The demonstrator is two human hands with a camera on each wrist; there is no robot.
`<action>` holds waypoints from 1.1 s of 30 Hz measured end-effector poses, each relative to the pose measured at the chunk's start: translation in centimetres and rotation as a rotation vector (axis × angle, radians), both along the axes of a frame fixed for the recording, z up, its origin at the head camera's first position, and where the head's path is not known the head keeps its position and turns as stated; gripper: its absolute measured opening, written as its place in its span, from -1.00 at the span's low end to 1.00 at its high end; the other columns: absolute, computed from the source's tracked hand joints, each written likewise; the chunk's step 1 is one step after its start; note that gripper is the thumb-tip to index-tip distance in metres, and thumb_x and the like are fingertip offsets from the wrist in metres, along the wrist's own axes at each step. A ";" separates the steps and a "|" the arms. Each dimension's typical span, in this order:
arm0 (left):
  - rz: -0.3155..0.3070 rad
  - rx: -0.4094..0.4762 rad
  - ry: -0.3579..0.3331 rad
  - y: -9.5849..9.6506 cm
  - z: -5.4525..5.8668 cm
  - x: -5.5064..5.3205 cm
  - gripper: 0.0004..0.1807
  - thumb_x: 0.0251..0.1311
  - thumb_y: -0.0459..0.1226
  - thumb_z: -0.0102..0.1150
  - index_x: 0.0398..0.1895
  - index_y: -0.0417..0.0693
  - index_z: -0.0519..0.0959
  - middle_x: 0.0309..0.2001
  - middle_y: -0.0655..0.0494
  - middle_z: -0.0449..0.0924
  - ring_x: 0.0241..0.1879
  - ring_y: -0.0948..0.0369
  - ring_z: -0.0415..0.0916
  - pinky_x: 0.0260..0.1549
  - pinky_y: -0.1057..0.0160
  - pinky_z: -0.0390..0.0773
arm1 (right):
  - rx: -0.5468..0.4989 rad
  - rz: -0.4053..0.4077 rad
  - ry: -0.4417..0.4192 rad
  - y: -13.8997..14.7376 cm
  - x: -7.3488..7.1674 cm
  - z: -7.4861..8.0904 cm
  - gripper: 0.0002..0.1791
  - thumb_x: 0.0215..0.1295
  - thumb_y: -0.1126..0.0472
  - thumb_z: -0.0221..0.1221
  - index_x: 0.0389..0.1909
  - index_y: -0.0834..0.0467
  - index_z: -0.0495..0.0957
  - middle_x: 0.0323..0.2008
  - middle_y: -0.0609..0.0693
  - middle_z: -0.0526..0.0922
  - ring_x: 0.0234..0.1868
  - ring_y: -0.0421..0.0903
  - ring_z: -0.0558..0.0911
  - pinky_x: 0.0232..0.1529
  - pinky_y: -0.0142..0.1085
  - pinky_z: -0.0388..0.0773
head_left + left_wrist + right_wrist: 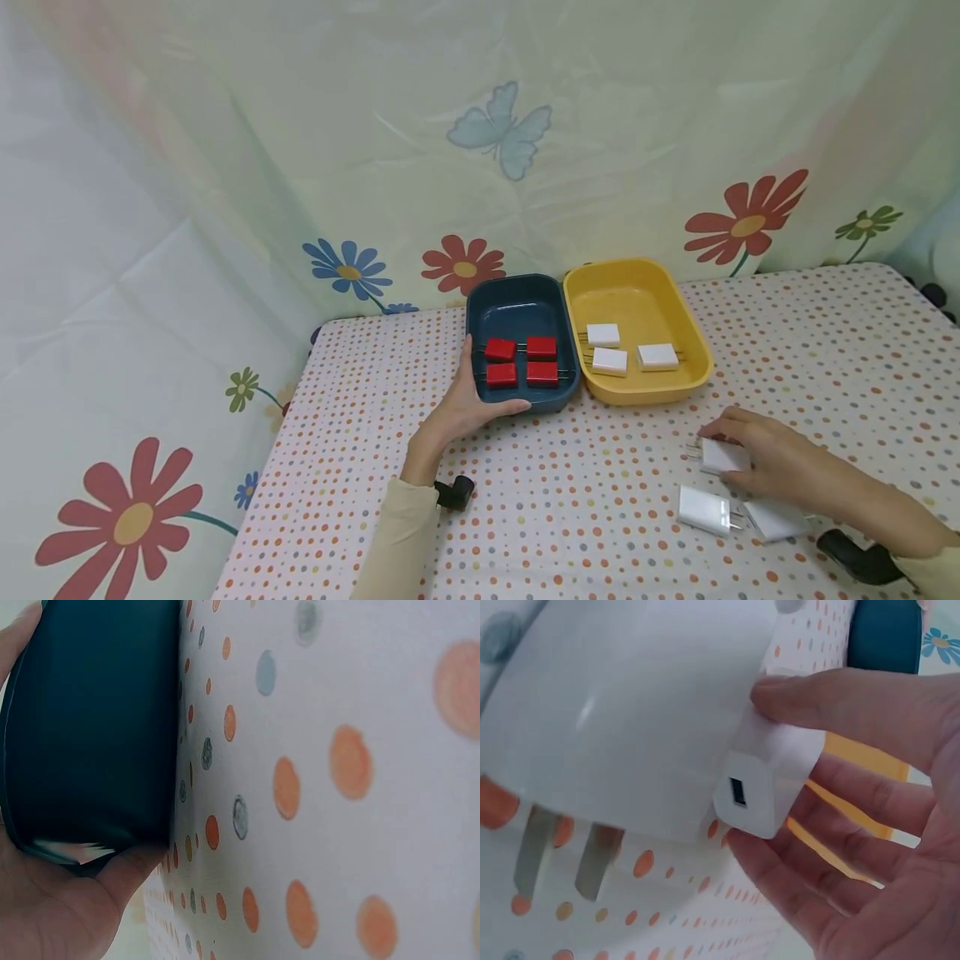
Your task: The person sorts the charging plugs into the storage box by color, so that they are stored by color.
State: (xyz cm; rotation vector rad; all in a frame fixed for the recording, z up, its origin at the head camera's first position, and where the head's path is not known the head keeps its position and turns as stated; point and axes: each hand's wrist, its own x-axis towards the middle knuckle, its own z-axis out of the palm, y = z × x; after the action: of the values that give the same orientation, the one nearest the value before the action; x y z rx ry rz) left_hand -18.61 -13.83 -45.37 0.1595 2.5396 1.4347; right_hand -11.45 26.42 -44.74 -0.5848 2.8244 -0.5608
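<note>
Two white plugs (703,510) lie on the cloth (585,508) by the right hand (776,458), whose thumb and fingers pinch another plug (724,457). The left hand (463,406) clasps the blue tray (517,319) between fingers and thumb.

Flowered sheeting (352,150) around the table (585,500) suggests a booth.

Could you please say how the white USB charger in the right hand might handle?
The white USB charger is probably stiff, judging by its hard-looking casing. Its smooth surface may feel slippery. With flat sides, it seems unlikely to roll.
</note>
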 end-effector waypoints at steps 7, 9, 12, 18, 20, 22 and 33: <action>-0.007 0.018 0.004 -0.2 0.0 0.0 0.47 0.08 -0.02 0.61 0.71 0.18 -0.45 0.70 0.02 -0.21 0.64 -0.01 -0.16 0.49 -0.25 0.16 | -0.025 0.016 0.008 -0.5 -0.5 -0.1 -0.46 -0.10 0.29 0.64 -0.03 0.27 0.70 -0.14 0.01 0.65 -0.11 0.06 0.67 -0.08 0.09 0.69; -0.006 0.020 0.003 -0.2 0.0 0.0 0.48 0.08 -0.03 0.61 0.71 0.18 -0.45 0.70 0.03 -0.21 0.64 0.00 -0.16 0.49 -0.24 0.16 | -0.027 0.025 0.018 -0.5 -0.6 -0.1 -0.46 -0.11 0.28 0.64 -0.04 0.25 0.70 -0.16 -0.02 0.64 -0.16 -0.02 0.65 -0.14 0.00 0.71; -0.011 0.019 0.010 -0.1 0.0 0.0 0.47 0.09 -0.03 0.60 0.71 0.17 -0.46 0.70 0.03 -0.20 0.64 0.01 -0.15 0.49 -0.24 0.16 | -0.013 0.033 0.029 -0.4 -0.7 -0.3 -0.46 -0.09 0.23 0.65 -0.04 0.25 0.71 -0.20 -0.03 0.63 -0.26 -0.13 0.57 -0.28 -0.20 0.64; -0.022 0.011 0.018 -0.1 -0.2 -0.2 0.45 0.11 -0.03 0.58 0.71 0.14 -0.45 0.70 0.06 -0.19 0.63 0.02 -0.14 0.49 -0.21 0.20 | 0.000 -0.005 0.017 -0.2 -0.5 -1.2 -0.42 -0.04 0.16 0.63 0.04 0.27 0.74 -0.28 -0.07 0.53 -0.41 -0.22 0.32 -0.49 -0.38 0.29; -0.020 0.012 0.018 -0.1 -0.2 -0.2 0.45 0.11 -0.04 0.58 0.71 0.12 -0.44 0.70 0.06 -0.19 0.63 0.02 -0.13 0.49 -0.22 0.20 | -0.002 -0.014 0.029 -0.1 -0.4 -1.3 -0.41 -0.03 0.15 0.63 0.05 0.26 0.74 -0.29 -0.10 0.50 -0.43 -0.25 0.30 -0.50 -0.40 0.29; -0.018 0.011 0.017 -0.1 -0.1 -0.2 0.45 0.11 -0.05 0.58 0.71 0.13 -0.44 0.70 0.05 -0.19 0.63 0.02 -0.14 0.49 -0.22 0.20 | -0.007 -0.007 0.045 -0.1 -0.3 -1.4 -0.41 -0.03 0.15 0.63 0.05 0.28 0.74 -0.29 -0.09 0.49 -0.44 -0.26 0.29 -0.52 -0.40 0.29; -0.019 0.019 0.014 -0.1 -0.2 -0.2 0.45 0.11 -0.05 0.59 0.71 0.14 -0.44 0.70 0.04 -0.18 0.63 0.02 -0.13 0.49 -0.23 0.18 | -0.030 0.045 0.120 -0.1 -0.4 0.9 -0.43 -0.08 0.12 0.66 -0.02 0.23 0.75 -0.23 -0.12 0.57 -0.36 -0.31 0.38 -0.47 -0.40 0.46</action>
State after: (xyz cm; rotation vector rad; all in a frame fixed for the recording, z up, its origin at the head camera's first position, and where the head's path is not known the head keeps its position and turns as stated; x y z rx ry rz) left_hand -18.80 -13.92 -45.61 0.1963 2.5290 1.4567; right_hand -11.85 26.32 -43.88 -0.7084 2.9103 -0.5789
